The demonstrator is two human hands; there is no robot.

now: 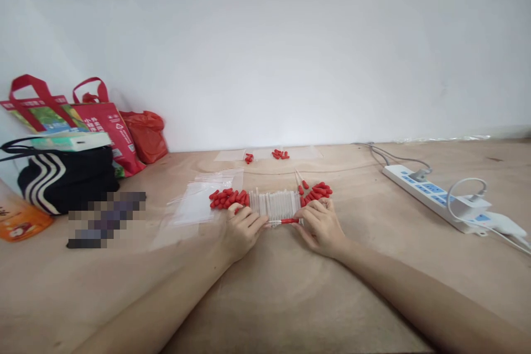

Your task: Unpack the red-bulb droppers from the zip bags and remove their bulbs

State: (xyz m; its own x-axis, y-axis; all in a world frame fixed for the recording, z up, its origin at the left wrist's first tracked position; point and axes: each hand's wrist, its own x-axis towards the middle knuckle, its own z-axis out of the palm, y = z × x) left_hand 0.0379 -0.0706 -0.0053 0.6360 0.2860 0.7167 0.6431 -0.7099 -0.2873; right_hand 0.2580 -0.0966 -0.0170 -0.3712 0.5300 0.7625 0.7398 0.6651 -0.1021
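Observation:
A row of thin white sticks (pixel 274 206) lies side by side on the table, just beyond my hands. Bulbous red tips (pixel 230 198) cluster at the row's left end, and more red tips (pixel 317 192) gather at its right. My left hand (pixel 243 231) is closed in a pinch at the near left corner, on the end of a red-tipped white stick. At the near right corner my right hand (pixel 321 227) pinches the other side, beside a red tip (pixel 289 220) between the hands. My fingers partly hide what they grip.
Clear plastic bags (pixel 199 199) lie left of the sticks. Loose red tips (pixel 280 154) rest on plastic near the wall. A power strip (pixel 431 193) with cables stands right. Shopping bags (pixel 112 127), a red plastic bag (pixel 145 135) and a black bag (pixel 74 177) are left.

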